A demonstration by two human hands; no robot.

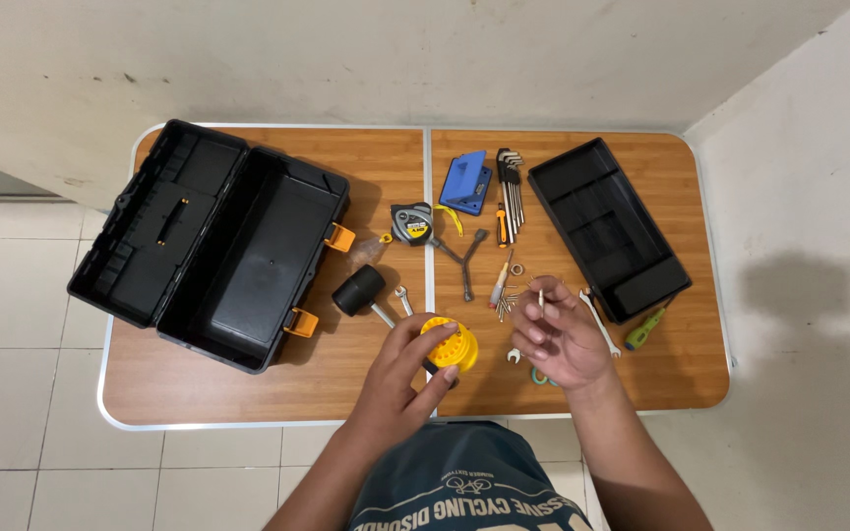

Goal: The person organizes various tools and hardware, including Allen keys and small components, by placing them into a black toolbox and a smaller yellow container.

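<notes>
Left hand (407, 366) grips a round yellow bit holder (451, 346), studded with holes, above the worktop's (366, 167) near edge. Right hand (555, 339) pinches a slim metal bit (541, 295) just right of it.

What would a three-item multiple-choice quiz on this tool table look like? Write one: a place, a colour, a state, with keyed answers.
1. Where does the open toolbox lie on the table?
A. On its left half
B. On its right half
C. Under it

2. What colour is the round bit holder in the left hand?
A. Blue
B. Yellow
C. Red

3. How is the right hand occupied?
A. It rests flat on the table
B. It grips the rubber mallet
C. It pinches a small bit in its fingertips

Answers: 1 A, the black box sits left of the table's centre seam. 2 B, the disc under the fingers is plainly yellow. 3 C, a thin metal piece stands up from the thumb and forefinger, while the mallet lies untouched.
</notes>
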